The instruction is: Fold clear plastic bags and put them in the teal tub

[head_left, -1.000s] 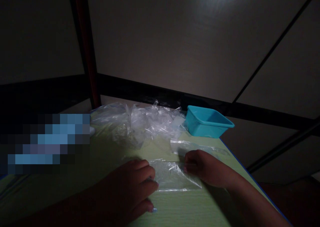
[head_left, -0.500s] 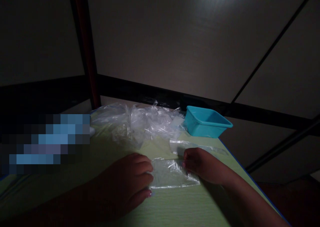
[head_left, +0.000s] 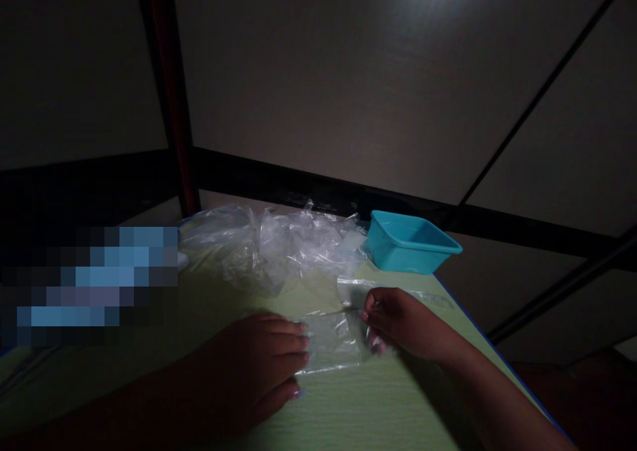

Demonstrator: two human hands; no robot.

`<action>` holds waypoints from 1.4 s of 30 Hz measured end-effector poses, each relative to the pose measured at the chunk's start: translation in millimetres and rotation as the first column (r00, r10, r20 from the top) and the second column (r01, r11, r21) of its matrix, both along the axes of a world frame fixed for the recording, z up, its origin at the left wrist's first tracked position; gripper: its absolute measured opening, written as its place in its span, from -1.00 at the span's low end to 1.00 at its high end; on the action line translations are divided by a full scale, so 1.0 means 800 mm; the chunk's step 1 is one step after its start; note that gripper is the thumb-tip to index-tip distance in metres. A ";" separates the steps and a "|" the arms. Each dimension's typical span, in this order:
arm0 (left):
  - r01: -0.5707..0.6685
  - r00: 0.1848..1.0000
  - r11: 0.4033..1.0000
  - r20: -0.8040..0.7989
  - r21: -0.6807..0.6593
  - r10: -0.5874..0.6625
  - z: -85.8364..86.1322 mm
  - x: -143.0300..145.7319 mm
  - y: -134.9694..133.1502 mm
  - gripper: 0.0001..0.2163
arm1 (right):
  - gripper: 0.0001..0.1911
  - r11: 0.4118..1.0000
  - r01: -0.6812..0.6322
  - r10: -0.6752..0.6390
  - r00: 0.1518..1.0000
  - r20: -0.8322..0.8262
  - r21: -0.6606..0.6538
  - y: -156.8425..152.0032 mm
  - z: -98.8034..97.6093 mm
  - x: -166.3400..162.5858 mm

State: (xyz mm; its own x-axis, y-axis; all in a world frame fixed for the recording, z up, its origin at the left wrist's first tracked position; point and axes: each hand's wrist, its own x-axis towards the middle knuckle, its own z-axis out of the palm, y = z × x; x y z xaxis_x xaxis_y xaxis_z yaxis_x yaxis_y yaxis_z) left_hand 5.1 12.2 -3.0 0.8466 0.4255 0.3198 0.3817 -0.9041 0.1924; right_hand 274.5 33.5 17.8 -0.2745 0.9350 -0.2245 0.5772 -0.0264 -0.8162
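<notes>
A small clear plastic bag (head_left: 331,342) lies flat on the table in front of me. My left hand (head_left: 269,355) rests on its left end, the fingers stretched out and lying flat. At the bag's right end my right hand (head_left: 395,322) is closed, with thumb and fingertips pinching the plastic edge. Just behind my right hand, a second flat clear bag (head_left: 352,292) lies on the tabletop, partly covered by that hand. The exact grip of the right fingertips is partly lost in shadow.
Crumpled clear plastic bags (head_left: 308,239) are heaped at the back of the pale green table (head_left: 318,414). A turquoise plastic basket (head_left: 411,255) stands at the back right corner. Cabinet-like panels (head_left: 323,93) rise behind. On the left a bluish area is pixelated.
My left fingers have straightened and flattened on the bag. The bag's right end has drawn in toward my right fingertips, which now pinch it; the visible flat part is shorter.
</notes>
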 end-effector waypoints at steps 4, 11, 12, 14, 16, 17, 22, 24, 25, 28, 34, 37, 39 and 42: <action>-0.005 0.999 1.000 -0.032 -0.017 0.004 0.003 0.002 0.000 -0.72 | -0.75 0.999 0.016 -0.013 0.996 -0.088 0.039 0.002 -0.003 0.002; -0.004 0.998 0.999 -0.057 -0.050 0.001 0.000 0.001 0.001 -0.66 | -0.71 0.997 0.057 -0.045 0.968 -0.249 0.043 0.005 -0.006 0.002; -0.002 0.997 0.999 -0.075 -0.054 -0.002 0.001 0.000 0.001 -0.64 | -0.70 0.997 0.067 -0.052 0.963 -0.263 0.048 0.005 -0.007 0.002; -0.004 0.994 0.998 -0.111 -0.069 -0.003 0.005 0.001 0.000 -0.62 | -0.67 0.995 0.086 -0.069 0.956 -0.286 0.044 0.006 -0.007 0.001; -0.008 0.991 0.995 -0.132 -0.097 -0.005 0.007 0.002 0.000 -0.57 | -0.64 0.994 0.106 -0.098 0.943 -0.317 0.009 0.006 -0.005 -0.001; -0.012 0.990 0.993 -0.138 -0.114 -0.004 0.007 0.002 0.000 -0.54 | -0.62 0.993 0.116 -0.114 0.932 -0.344 -0.014 0.006 -0.004 -0.002; -0.026 0.988 0.977 -0.153 -0.210 -0.006 0.002 0.003 0.002 -0.44 | -0.62 0.983 0.165 -0.185 0.848 -0.496 -0.084 0.002 0.002 -0.007; -0.019 0.987 0.970 -0.160 -0.241 -0.021 0.002 0.002 0.002 -0.45 | -0.65 0.976 0.184 -0.217 0.830 -0.514 -0.114 0.001 0.003 -0.009; -0.012 0.986 0.967 -0.165 -0.254 -0.032 0.003 0.002 0.002 -0.44 | -0.66 0.974 0.187 -0.225 0.824 -0.520 -0.126 0.000 0.003 -0.009; 0.014 0.981 0.958 -0.182 -0.287 -0.068 0.009 0.002 0.000 -0.43 | -0.66 0.975 0.176 -0.223 0.806 -0.548 -0.137 0.000 0.002 -0.012; -0.053 0.988 0.973 -0.154 -0.224 0.019 0.009 0.003 -0.001 -0.47 | -0.65 0.972 0.184 -0.235 0.794 -0.560 -0.147 -0.001 0.002 -0.013; -0.057 0.994 0.981 -0.106 -0.186 0.037 0.001 0.001 0.001 -0.46 | -0.67 0.970 0.192 -0.244 0.793 -0.559 -0.150 -0.002 0.001 -0.013; -0.046 0.994 0.982 -0.105 -0.185 0.027 -0.001 0.000 0.002 -0.43 | -0.70 0.969 0.192 -0.246 0.783 -0.572 -0.155 -0.002 0.000 -0.014; -0.033 0.990 0.976 -0.141 -0.214 0.002 0.002 -0.002 0.002 -0.41 | -0.72 0.965 0.186 -0.260 0.766 -0.587 -0.185 -0.004 -0.001 -0.014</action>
